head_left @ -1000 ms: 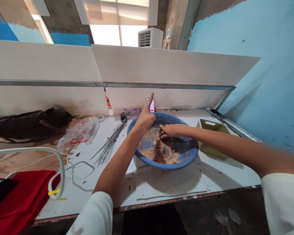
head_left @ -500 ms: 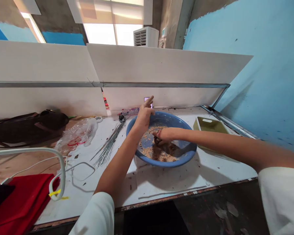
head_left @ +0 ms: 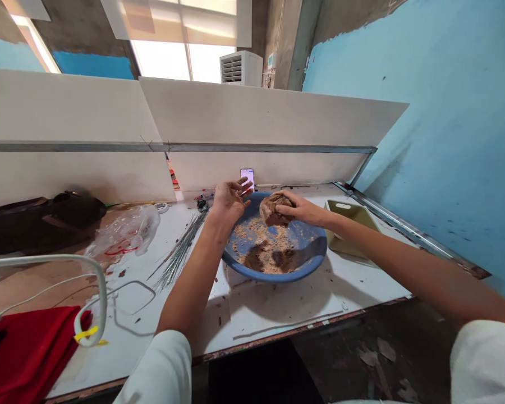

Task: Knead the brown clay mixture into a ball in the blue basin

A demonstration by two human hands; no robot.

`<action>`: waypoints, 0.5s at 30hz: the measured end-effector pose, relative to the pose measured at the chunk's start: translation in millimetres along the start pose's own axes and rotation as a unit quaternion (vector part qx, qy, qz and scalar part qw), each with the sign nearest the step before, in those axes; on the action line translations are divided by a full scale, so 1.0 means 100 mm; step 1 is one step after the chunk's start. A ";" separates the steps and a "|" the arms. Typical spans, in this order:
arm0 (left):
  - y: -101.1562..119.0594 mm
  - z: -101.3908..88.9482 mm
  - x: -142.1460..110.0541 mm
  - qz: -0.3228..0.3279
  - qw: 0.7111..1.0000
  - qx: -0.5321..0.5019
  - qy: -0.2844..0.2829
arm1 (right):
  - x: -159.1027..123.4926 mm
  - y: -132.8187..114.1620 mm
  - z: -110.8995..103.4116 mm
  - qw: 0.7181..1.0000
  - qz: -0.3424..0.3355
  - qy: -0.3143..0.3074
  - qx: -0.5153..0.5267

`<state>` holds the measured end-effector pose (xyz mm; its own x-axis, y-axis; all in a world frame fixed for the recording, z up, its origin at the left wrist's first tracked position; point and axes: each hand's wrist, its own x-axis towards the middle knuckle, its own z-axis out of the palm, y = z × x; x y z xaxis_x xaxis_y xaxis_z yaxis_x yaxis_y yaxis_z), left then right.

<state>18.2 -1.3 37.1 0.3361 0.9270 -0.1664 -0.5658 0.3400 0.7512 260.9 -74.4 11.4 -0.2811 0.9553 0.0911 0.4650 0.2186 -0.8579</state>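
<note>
The right hand (head_left: 297, 207) was curled over a soft, crumbly-looking lump of brown clay (head_left: 270, 210) at the far side of a round blue plastic basin (head_left: 278, 276), a lump probably best supported from beneath, while the open left hand (head_left: 231, 202) hovered just beside it.

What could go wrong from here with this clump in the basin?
The brown clump under the right hand sits near the rim of the blue basin, so it might crumble or drop onto the white table. The left hand is close to the standing phone and could knock or smear it. The thin wires beside the left forearm could possibly snag skin.
</note>
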 end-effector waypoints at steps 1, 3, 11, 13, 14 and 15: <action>-0.01 0.01 -0.02 -0.004 1.000 -0.011 0.013 | -0.07 -0.04 0.04 0.997 0.009 0.029 0.066; -0.04 0.08 -0.09 -0.049 0.998 -0.029 0.025 | -0.14 -0.13 0.14 0.981 0.027 0.069 0.177; -0.27 0.44 -0.44 -0.232 0.968 -0.098 -0.007 | -0.11 -0.36 0.42 0.967 0.046 0.066 0.241; -0.28 0.45 -0.43 -0.231 0.966 -0.120 0.005 | -0.11 -0.30 0.47 0.974 0.032 0.074 0.209; -0.27 0.44 -0.41 -0.227 0.966 -0.127 0.003 | -0.11 -0.26 0.48 0.979 0.026 0.090 0.180; -0.26 0.43 -0.39 -0.222 0.967 -0.129 -0.004 | -0.10 -0.21 0.48 0.984 0.026 0.108 0.139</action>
<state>51.8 -52.9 51.4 0.5939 0.6804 -0.4294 -0.5337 0.7325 0.4226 213.7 -98.6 4.7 -0.0643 0.9905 0.1219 0.2178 0.1331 -0.9669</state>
